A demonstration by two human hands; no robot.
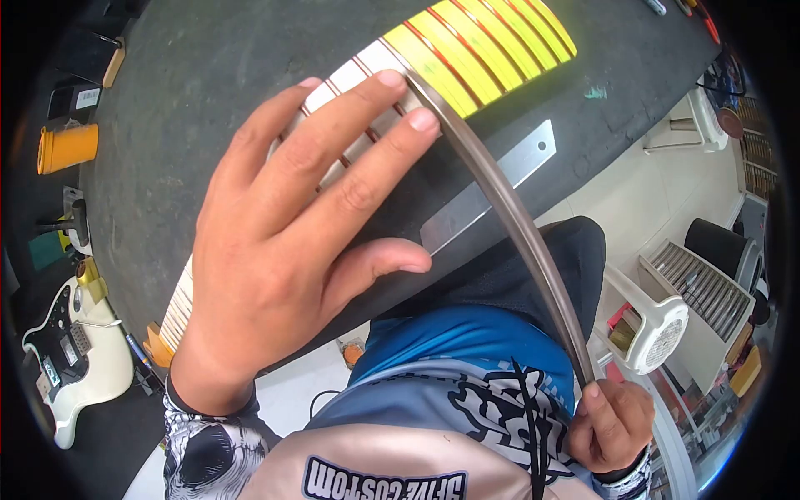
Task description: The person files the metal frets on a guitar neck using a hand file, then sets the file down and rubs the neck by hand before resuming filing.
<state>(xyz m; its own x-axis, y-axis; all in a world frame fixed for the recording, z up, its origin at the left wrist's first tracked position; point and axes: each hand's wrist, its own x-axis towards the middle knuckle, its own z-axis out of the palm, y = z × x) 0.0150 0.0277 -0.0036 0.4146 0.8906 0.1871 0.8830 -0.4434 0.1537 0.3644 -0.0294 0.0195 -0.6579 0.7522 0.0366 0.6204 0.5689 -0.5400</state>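
A guitar neck (492,52) lies on the dark bench, its frets standing between strips of white and yellow tape. My left hand (283,200) rests flat over the white-taped part with fingers spread, covering much of it. Two of its fingertips lie against the far end of a long, narrow file (521,221), which crosses a fret near where white tape meets yellow. My right hand (612,425) is closed around the near end of the file, close to my body. The file looks bowed in this wide view.
A steel straightedge (500,183) lies on the bench (200,50) beside the neck. At the left are a yellow cup (67,148) and a white guitar body (104,367). A white stool (658,325) and slatted rack (700,283) stand at right.
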